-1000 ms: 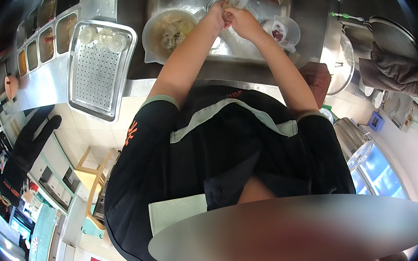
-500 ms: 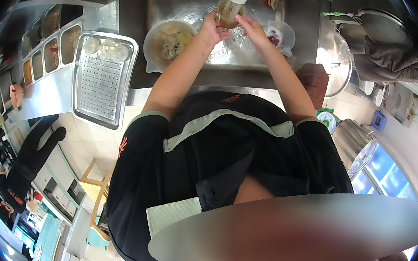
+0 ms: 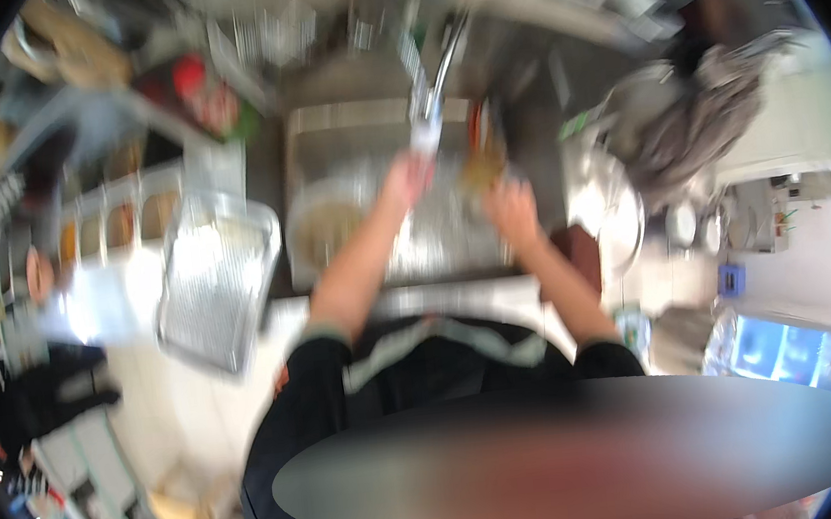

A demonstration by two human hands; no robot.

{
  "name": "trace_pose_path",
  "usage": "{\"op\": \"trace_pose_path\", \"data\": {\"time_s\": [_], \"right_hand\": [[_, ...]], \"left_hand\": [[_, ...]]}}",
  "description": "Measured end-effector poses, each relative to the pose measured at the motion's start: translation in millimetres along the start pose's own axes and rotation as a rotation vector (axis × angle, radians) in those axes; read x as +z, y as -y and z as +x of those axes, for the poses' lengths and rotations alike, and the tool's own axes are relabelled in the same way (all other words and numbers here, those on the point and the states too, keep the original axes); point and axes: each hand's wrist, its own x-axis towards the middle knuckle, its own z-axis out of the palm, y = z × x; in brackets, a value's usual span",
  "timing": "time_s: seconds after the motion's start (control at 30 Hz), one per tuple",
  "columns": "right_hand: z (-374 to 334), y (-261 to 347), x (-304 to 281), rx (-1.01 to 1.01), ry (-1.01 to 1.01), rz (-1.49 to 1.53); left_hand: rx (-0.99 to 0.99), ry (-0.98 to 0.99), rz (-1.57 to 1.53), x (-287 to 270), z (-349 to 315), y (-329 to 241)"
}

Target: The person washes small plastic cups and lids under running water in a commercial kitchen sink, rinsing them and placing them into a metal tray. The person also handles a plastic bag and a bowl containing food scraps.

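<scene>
The picture is smeared by motion. My left hand [image 3: 411,178] is raised at the lower end of the faucet's pale nozzle [image 3: 425,133] and seems to touch it; its fingers are too blurred to read. To the right, my right hand [image 3: 512,212] is closed on a yellow-brown see-through cup [image 3: 481,171], whose outline is blurred. Both hands are over the steel sink [image 3: 450,256]. Left of them in the sink is a pale bowl [image 3: 323,233] with blurred contents.
A perforated metal tray [image 3: 218,288] lies left of the sink, near several food pans [image 3: 122,226]. An orange brush [image 3: 480,125] is at the sink's back right. Right of it are a large round metal vessel [image 3: 616,210] and a dark cloth [image 3: 692,123]. Another person [image 3: 29,402] is far left.
The view has tilted, so the sink sits lower. My hands have parted: the left has left the cup and gone to the nozzle, while the right has carried the cup right, away from the faucet.
</scene>
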Motion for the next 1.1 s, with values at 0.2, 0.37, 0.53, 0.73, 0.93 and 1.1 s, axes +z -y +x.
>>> {"op": "trace_pose_path", "data": {"time_s": [0.2,0.37,0.53,0.73,0.93,1.1], "right_hand": [[-3,-7,26,0.372,0.66,0.59],[14,-52,-106,0.115,0.324,0.243],[50,-118,-241,0.097,-0.384,0.064],[117,-152,-429,0.123,-0.757,-0.291],[200,-176,-523,0.099,-1.02,-0.485],[286,-215,-544,0.136,-0.836,-0.462]], "left_hand": [[-0.031,0.147,1.881,-25,0,-16],[0.109,0.134,2.399,3,-65,-25],[0.103,0.187,2.204,8,-86,-39],[-0.005,0.282,2.084,-31,-117,-60],[-0.073,0.192,1.871,-30,-140,-84],[-0.035,0.146,1.677,-21,-148,-82]]}}
